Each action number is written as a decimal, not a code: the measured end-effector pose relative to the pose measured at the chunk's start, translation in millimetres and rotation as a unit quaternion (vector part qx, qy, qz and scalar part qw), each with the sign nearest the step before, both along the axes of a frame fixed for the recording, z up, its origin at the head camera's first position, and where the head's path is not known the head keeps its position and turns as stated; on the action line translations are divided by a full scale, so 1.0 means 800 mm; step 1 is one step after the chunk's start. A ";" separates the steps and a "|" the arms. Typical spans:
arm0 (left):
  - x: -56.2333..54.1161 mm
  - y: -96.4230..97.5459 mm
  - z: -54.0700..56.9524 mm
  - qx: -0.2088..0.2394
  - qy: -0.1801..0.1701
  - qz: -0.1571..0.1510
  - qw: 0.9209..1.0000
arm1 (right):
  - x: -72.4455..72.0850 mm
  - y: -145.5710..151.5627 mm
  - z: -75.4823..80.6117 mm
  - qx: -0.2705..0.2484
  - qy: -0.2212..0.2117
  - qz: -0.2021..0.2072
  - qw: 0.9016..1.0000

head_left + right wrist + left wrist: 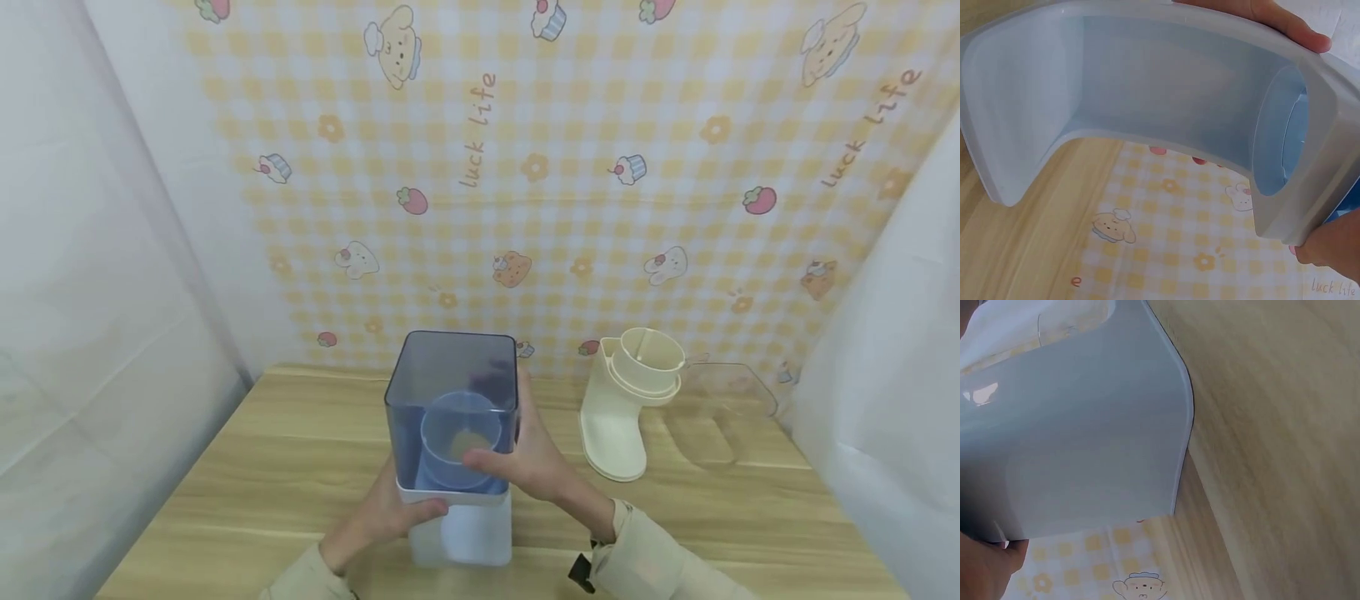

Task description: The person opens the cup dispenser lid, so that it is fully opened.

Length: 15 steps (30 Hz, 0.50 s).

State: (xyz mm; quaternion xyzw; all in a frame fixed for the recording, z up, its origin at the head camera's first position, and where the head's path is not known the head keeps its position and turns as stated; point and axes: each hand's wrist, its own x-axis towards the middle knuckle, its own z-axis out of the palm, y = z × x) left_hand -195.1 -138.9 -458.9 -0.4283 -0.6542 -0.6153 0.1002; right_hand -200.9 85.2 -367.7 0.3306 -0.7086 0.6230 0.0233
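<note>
Both hands hold a white C-shaped stand [480, 533] with a smoky blue, see-through square box [461, 362] on top, in the middle of the head view. Inside the box a round collar shows. My left hand [386, 504] grips the stand's upper part from the left, its thumb along the front under the box. My right hand [532, 458] holds the box's right side, thumb across the front; its other fingers are mostly hidden behind it. In the right wrist view, the hollow inner side of the white stand [1147, 75] shows a round hole.
A cream C-shaped stand [611, 433] with a round collar on top stands on the wooden table [247, 483] to the right. Beside it lies a clear plastic container [720, 400]. A yellow checked cloth [570, 108] hangs behind, and white sheets flank both sides.
</note>
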 end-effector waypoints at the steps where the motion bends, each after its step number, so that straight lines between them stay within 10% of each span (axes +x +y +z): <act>1: 0.000 0.001 -0.001 0.005 -0.001 0.000 1.000 | 0.000 0.000 0.000 -0.003 0.003 0.002 1.000; 15: -0.001 0.009 -0.007 0.029 0.011 0.017 0.999 | -0.001 0.001 -0.001 -0.031 0.006 0.021 0.999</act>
